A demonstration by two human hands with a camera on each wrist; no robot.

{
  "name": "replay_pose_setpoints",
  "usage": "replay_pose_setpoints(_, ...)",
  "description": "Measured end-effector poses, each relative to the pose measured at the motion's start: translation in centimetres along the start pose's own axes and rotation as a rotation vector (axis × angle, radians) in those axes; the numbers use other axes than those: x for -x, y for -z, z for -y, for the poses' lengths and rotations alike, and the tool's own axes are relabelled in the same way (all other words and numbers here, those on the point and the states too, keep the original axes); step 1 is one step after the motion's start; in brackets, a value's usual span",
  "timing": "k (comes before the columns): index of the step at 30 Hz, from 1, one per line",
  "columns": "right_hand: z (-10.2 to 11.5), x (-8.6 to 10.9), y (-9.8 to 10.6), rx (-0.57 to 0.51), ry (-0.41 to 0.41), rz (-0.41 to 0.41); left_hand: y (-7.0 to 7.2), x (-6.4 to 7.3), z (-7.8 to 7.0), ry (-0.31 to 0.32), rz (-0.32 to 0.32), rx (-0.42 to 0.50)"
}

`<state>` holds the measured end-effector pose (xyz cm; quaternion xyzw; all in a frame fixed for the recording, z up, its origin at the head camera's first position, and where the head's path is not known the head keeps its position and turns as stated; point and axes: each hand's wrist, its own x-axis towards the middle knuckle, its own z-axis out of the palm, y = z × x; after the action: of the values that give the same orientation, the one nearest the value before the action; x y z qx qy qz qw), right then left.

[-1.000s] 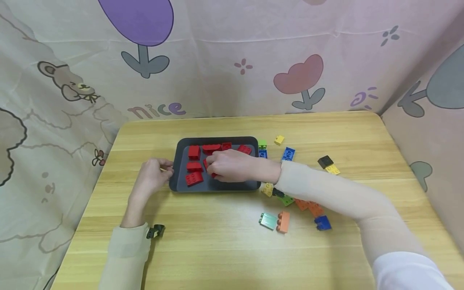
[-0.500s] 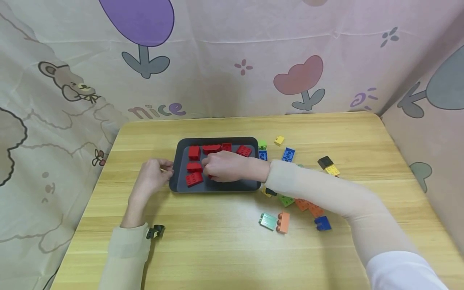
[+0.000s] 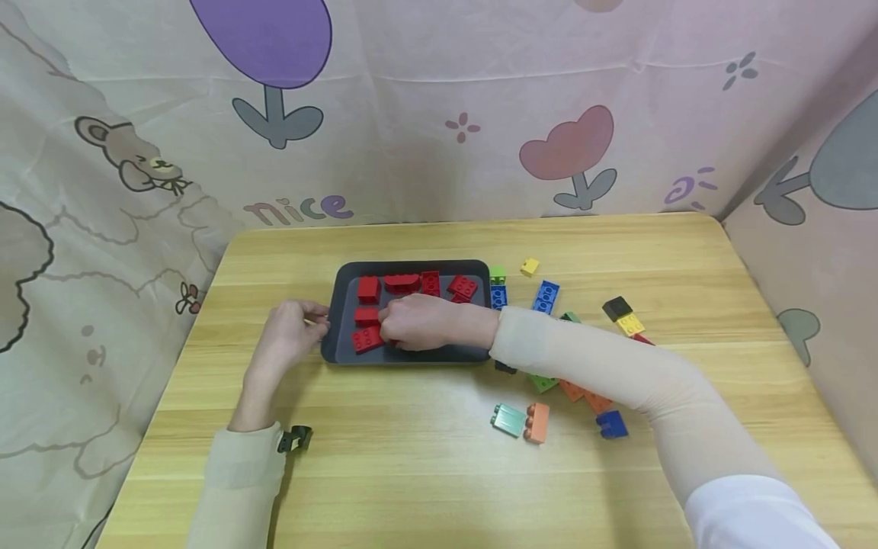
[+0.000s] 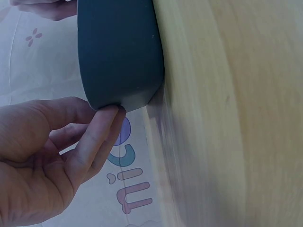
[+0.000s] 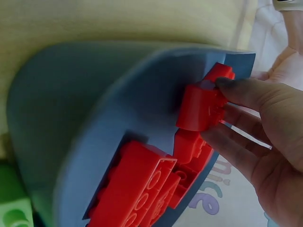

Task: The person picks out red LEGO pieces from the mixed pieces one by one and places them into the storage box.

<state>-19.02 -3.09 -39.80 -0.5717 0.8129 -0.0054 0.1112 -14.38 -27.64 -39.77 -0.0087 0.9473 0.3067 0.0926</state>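
A dark grey tray (image 3: 439, 357) holds several red building bricks, some lying studs up. At its left end my left hand (image 3: 284, 335) pinches the rim between thumb and fingers, seen close in the left wrist view on the tray wall (image 4: 120, 52). My right hand (image 3: 420, 324) reaches into the tray from the right. Its thumb and fingers grip a red brick (image 5: 195, 108) in the right wrist view, with another red brick (image 5: 219, 71) right beyond it. From the head, the hand covers the gripped brick. A studded red brick (image 3: 367, 339) lies near the tray's front left.
Right of the tray lie loose bricks: blue (image 3: 546, 296), yellow (image 3: 530, 267), black (image 3: 617, 308), and several more partly under the right forearm. Nearer the front are a mint brick (image 3: 508, 420), an orange brick (image 3: 538, 422) and a dark blue brick (image 3: 611, 424). A printed curtain (image 3: 425, 175) hangs behind the table.
My right hand has moved left and nearer the front inside the tray, uncovering more red bricks at the back and right. The left hand stays at the rim.
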Motion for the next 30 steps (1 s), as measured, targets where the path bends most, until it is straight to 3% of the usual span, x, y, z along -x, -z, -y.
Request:
replay_pose_setpoints(17, -0.16, -0.55, -0.24, -0.036, -0.005, 0.018, -0.02, -0.03, 0.06, 0.007, 0.002, 0.013)
replay_pose_setpoints(30, 0.45, -0.87, -0.50, 0.039, 0.025, -0.013, -0.05, -0.03, 0.24, -0.004, -0.006, -0.007)
